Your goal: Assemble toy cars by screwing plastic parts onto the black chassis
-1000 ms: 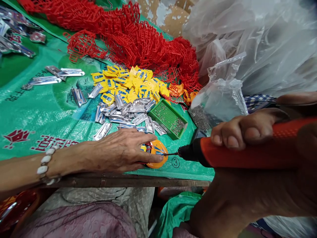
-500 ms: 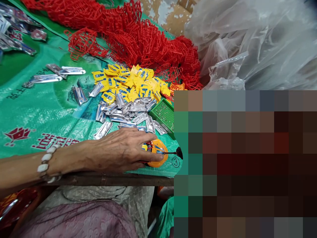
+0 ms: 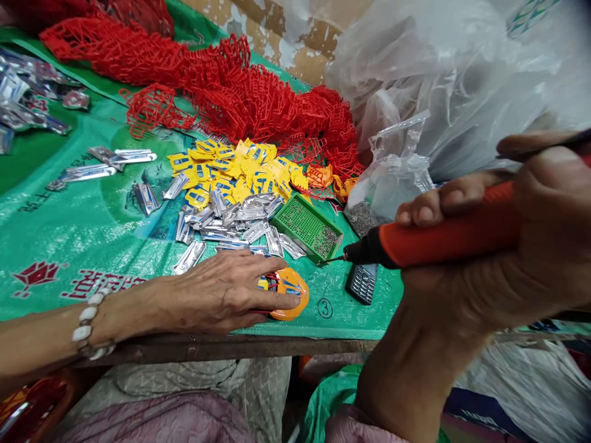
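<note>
Under left hand [image 3: 226, 289]: orange plastic piece [image 3: 301, 285], rounded end past fingertips [image 3: 290, 301].

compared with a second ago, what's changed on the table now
The right hand has drawn the red driver off the orange part, up and away to the near corner of the green tray; contact there is unclear. The phone is now uncovered. Nothing was let go: the left hand still holds the orange part.
</note>
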### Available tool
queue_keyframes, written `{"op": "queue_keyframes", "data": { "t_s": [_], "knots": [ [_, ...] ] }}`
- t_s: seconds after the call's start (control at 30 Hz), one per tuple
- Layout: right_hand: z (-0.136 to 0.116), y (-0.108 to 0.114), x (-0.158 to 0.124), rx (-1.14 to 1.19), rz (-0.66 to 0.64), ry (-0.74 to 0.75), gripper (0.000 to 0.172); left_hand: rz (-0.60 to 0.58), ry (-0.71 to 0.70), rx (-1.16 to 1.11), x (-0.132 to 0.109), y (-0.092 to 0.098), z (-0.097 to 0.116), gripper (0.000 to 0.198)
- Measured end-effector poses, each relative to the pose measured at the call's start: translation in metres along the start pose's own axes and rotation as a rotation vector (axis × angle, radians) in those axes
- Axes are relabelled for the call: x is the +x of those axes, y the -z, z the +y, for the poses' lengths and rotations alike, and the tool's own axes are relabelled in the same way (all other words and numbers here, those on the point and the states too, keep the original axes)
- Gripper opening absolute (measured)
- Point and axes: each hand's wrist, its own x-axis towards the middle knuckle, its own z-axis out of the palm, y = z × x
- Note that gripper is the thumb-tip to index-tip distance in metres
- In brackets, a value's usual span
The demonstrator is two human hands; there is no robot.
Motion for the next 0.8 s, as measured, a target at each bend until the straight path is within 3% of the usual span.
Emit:
{"op": "queue_keyframes", "data": {
  "t_s": [0.13,0.27,0.4,0.57,0.8],
  "knots": [
    [0.012,-0.005,0.009,0.037,0.010,0.054,0.008,-0.010,-0.009,0.017,-0.001,0.000,0.000,0.045],
    [0.016,-0.004,0.013,0.021,0.012,0.084,0.007,-0.005,-0.045,0.052,-0.002,0.000,-0.002,0.040],
    [0.011,-0.003,0.012,0.068,-0.029,0.056,0.009,0.002,-0.034,0.029,-0.006,-0.004,-0.003,0.040],
    [0.003,0.000,0.015,0.070,-0.094,-0.042,0.018,-0.042,0.003,-0.036,-0.005,0.001,-0.002,0.052],
    [0.001,-0.006,0.032,0.124,-0.045,0.034,0.010,0.275,0.209,-0.200,0.034,0.014,-0.027,0.036]
  ]
}}
